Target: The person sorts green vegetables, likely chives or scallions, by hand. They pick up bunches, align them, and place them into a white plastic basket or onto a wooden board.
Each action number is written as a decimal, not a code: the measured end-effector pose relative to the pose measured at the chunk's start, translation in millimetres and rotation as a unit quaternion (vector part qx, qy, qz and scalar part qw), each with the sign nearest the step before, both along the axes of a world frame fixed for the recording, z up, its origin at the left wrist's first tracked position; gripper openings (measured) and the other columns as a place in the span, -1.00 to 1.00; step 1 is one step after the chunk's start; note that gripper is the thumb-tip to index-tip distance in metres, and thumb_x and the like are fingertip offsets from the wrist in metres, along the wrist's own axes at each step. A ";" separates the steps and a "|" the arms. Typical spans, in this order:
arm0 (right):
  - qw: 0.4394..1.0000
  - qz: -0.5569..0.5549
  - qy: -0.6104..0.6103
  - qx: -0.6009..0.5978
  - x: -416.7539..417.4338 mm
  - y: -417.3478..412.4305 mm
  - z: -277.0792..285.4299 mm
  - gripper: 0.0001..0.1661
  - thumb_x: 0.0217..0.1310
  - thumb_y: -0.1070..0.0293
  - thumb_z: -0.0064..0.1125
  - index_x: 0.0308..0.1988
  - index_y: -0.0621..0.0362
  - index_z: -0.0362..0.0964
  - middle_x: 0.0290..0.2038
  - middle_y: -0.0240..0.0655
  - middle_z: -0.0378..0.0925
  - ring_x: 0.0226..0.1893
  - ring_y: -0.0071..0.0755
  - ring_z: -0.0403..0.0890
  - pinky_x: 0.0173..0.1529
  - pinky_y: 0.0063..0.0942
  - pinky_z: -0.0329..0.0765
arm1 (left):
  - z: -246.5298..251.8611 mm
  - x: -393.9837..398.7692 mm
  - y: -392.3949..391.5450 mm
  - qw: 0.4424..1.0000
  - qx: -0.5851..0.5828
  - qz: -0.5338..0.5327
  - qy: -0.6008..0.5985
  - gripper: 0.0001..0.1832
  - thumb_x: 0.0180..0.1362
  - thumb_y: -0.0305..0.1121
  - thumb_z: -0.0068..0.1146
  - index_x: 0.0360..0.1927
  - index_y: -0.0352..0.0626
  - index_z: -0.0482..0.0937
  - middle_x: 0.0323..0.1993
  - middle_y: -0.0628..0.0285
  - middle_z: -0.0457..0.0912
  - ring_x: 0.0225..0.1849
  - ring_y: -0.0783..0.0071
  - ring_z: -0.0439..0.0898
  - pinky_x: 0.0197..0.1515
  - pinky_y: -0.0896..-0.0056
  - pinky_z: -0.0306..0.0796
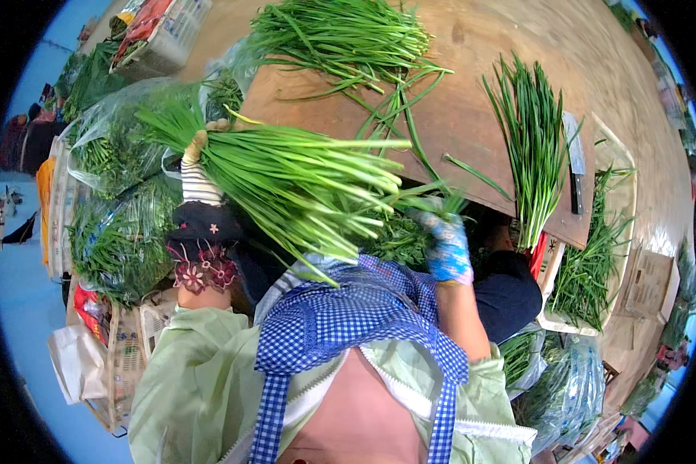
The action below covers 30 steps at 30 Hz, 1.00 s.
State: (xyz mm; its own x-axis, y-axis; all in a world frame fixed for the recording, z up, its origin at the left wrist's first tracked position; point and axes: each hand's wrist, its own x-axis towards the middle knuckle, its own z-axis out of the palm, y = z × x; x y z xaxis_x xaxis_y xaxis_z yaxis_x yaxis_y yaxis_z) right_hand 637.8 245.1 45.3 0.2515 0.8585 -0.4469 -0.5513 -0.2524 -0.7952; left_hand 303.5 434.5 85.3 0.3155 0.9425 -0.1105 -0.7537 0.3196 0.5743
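Note:
My left hand point(200, 142), in a glove with a striped cuff, is closed round a large bunch of garlic chives point(290, 180), whose pale stem ends fan out to the right above my lap. My right hand point(443, 232), in a blue patterned glove, is blurred and has some loose green blades at its fingers. On the brown board point(458, 127) a big pile of chives point(342, 40) lies at the far side, with stray blades below it. A smaller bunch point(528, 145) lies at the board's right side, next to a black-handled knife point(576, 168).
A white crate point(629, 174) with loose greens stands right of the board. Plastic bags of greens point(122, 232) are piled at the left, with another crate point(180, 35) beyond. More bagged greens point(568, 383) sit at the lower right. Green leaves point(400, 238) lie below the board's near edge.

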 end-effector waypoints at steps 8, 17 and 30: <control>0.985 0.131 -0.109 0.040 5.7 -8.6 -8.8 -0.70 0.09 0.48 0.08 -0.11 0.28 0.43 -0.22 -0.35 0.54 -0.24 -0.57 0.47 -0.10 -0.58 0.38 | -6.7 -19.3 10.1 0.995 0.052 0.061 0.051 -0.63 -0.07 -0.15 0.19 -0.24 -0.17 0.49 -0.11 0.18 0.48 -0.01 0.14 0.41 0.07 -0.01 0.30; 0.992 0.082 -0.090 0.039 -74.4 41.6 -15.2 -0.58 -0.02 0.47 0.21 -0.08 0.26 0.38 -0.11 -0.22 0.46 -0.10 -0.39 0.45 0.03 -0.47 0.37 | 16.1 27.2 -6.5 0.992 0.035 0.028 0.118 -0.61 -0.06 -0.21 0.20 -0.20 -0.22 0.47 -0.21 0.17 0.53 -0.17 0.24 0.50 -0.06 0.10 0.41; 0.596 0.398 -0.682 -0.149 20.2 -16.5 -47.8 -0.34 -0.13 0.06 0.25 0.03 0.01 0.33 -0.11 -0.13 0.48 -0.13 -0.07 0.49 -0.06 -0.26 0.42 | -11.6 -44.5 22.1 0.965 -0.077 0.133 0.212 -0.55 0.05 -0.18 0.04 -0.06 -0.31 0.41 -0.12 0.00 0.50 -0.13 0.14 0.48 -0.02 0.08 0.39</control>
